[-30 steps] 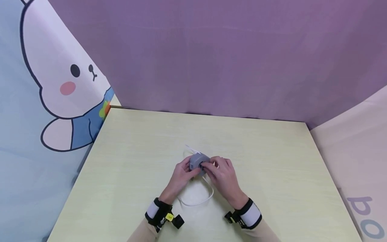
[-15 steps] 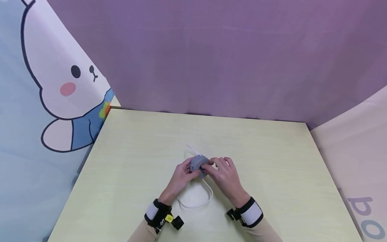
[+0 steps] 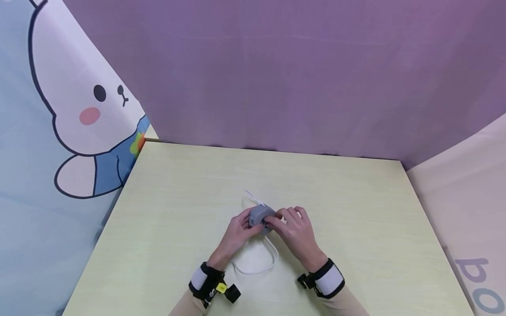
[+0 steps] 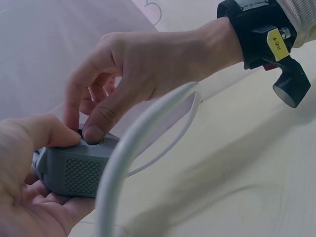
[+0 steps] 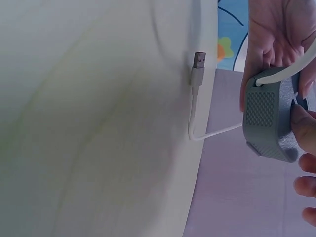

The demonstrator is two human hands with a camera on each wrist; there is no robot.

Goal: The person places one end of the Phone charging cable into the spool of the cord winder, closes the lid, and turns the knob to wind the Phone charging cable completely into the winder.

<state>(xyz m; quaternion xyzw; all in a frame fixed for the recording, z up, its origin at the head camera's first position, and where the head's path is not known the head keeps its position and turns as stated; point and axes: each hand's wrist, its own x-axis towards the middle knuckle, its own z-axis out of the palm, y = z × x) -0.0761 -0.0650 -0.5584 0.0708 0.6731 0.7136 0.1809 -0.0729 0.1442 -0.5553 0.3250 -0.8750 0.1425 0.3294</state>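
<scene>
In the head view both hands meet over a small grey plastic case [image 3: 258, 214], with a white USB cable [image 3: 253, 273] coming from it. My left hand [image 3: 235, 233] grips the case from the left, thumb on its near side and fingers beneath. From the right, my right hand [image 3: 294, 232] pinches at a recess in the case with thumb [image 4: 104, 118] and index finger. What lies between those fingertips is hidden. The left wrist view shows a cross-hatched textured panel [image 4: 81, 176] on the case. A USB plug [image 5: 197, 74] hangs at the cable's end in the right wrist view.
A pale wooden table [image 3: 189, 184] lies under the hands. A purple cloth [image 3: 276, 87] hangs behind it, and a blue cloth with a cartoon rabbit [image 3: 91, 101] is at the left. Each wrist wears a camera on a strap [image 3: 207, 281].
Both hands and the grey case have shifted slightly nearer the person. The cable loop has moved down a little with them, and the grip looks much the same.
</scene>
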